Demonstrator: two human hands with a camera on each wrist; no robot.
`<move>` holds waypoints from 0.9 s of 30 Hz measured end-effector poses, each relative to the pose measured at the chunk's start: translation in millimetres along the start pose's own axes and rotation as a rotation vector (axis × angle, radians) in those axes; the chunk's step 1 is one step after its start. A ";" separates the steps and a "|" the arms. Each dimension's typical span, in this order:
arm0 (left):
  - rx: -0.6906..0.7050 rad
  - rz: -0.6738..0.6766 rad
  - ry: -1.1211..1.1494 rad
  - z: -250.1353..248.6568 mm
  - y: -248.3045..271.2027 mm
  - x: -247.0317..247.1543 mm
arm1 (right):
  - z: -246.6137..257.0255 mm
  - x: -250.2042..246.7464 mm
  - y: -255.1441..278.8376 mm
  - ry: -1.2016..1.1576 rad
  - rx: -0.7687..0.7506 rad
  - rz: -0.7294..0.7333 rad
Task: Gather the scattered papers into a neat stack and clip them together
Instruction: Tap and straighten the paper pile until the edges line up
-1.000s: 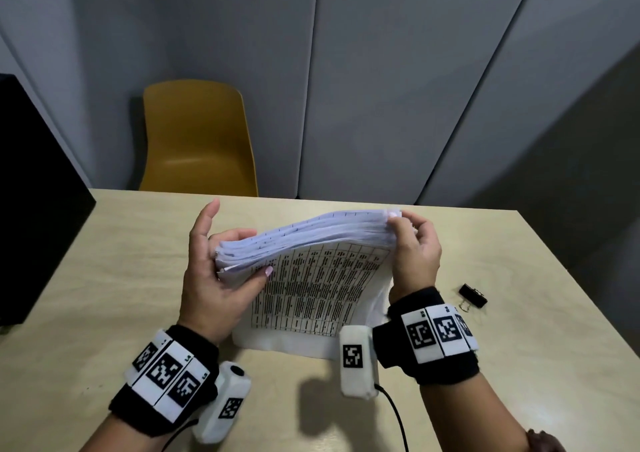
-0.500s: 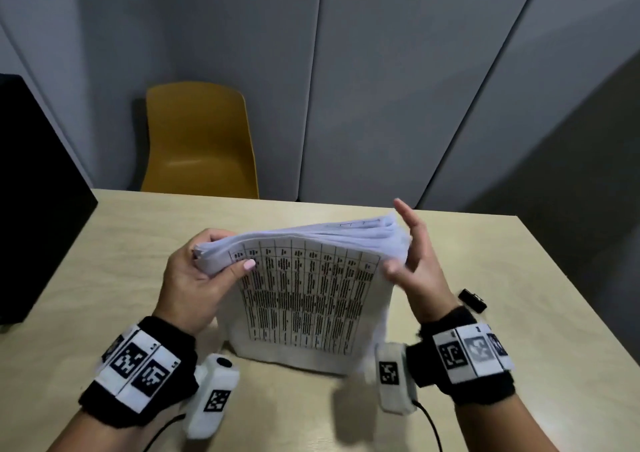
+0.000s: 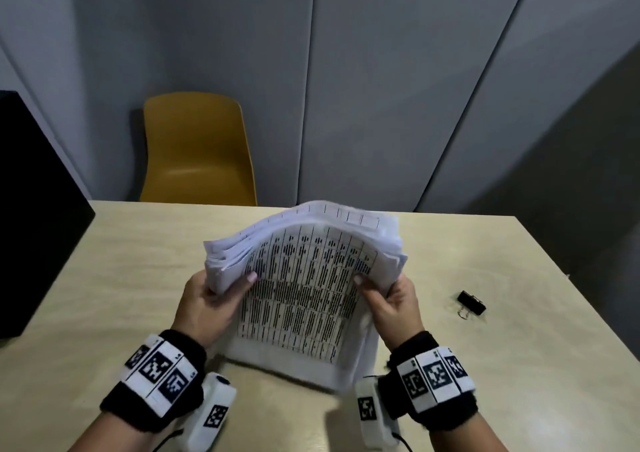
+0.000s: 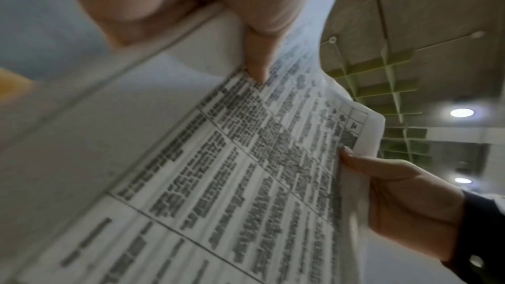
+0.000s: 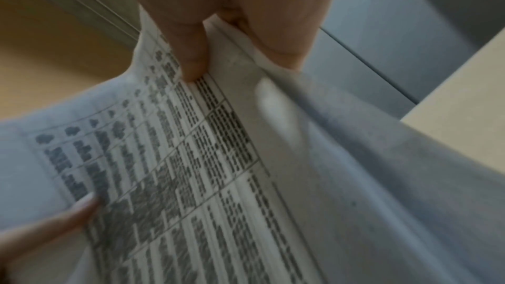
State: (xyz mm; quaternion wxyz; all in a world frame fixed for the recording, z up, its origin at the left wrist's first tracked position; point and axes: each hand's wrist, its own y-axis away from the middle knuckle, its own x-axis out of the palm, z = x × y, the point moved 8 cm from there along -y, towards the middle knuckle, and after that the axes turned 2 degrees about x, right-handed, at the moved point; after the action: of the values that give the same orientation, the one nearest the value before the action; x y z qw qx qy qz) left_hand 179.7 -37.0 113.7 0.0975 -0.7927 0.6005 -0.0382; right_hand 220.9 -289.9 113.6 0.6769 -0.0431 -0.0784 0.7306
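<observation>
A thick stack of printed papers (image 3: 304, 278) stands on its lower edge on the table (image 3: 485, 365), leaning back, its top sheets fanned unevenly. My left hand (image 3: 207, 299) grips the stack's left side, thumb on the front sheet. On the right side my right hand (image 3: 391, 299) grips it the same way. In the left wrist view the papers (image 4: 218, 180) fill the picture under my left hand (image 4: 246, 36). The right wrist view shows my right hand (image 5: 213, 36) pinching the papers (image 5: 191, 170). A black binder clip (image 3: 471, 303) lies on the table to the right, apart from both hands.
A yellow chair (image 3: 197, 150) stands behind the table's far edge. A black monitor (image 3: 31, 216) occupies the left side. Grey wall panels (image 3: 381, 70) rise behind the table. The table's right edge runs close past the clip.
The stack has tipped up from lying bent between my hands to standing on its lower edge. Both hands slid down its sides, and my right hand, open half a second ago, now grips it.
</observation>
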 end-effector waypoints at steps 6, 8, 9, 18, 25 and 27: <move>0.066 -0.040 -0.043 -2.9 13.3 3.0 | 5.5 7.7 13.5 -0.015 -0.111 -0.042; 0.095 -0.042 -0.052 -0.7 17.8 1.2 | -8.6 4.0 14.6 0.003 -0.040 -0.061; 0.074 -0.053 -0.031 1.6 18.0 0.5 | -14.4 2.5 13.9 -0.002 0.004 -0.076; 0.014 -0.055 -0.034 6.3 11.3 4.9 | -13.4 3.4 12.2 0.112 0.008 -0.141; 0.227 -0.204 -0.110 -13.9 13.6 -10.4 | 66.1 11.4 17.7 0.546 -0.597 -0.256; 0.204 -0.226 -0.134 -9.3 12.5 -14.4 | 70.4 15.0 14.0 0.648 -0.601 -0.248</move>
State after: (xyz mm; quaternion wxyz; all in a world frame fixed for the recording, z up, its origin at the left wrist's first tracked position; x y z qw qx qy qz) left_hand 162.3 -27.4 121.1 0.2122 -0.8419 0.4929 -0.0567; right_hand 194.1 -279.9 181.1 0.7063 -0.4540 -0.0755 0.5379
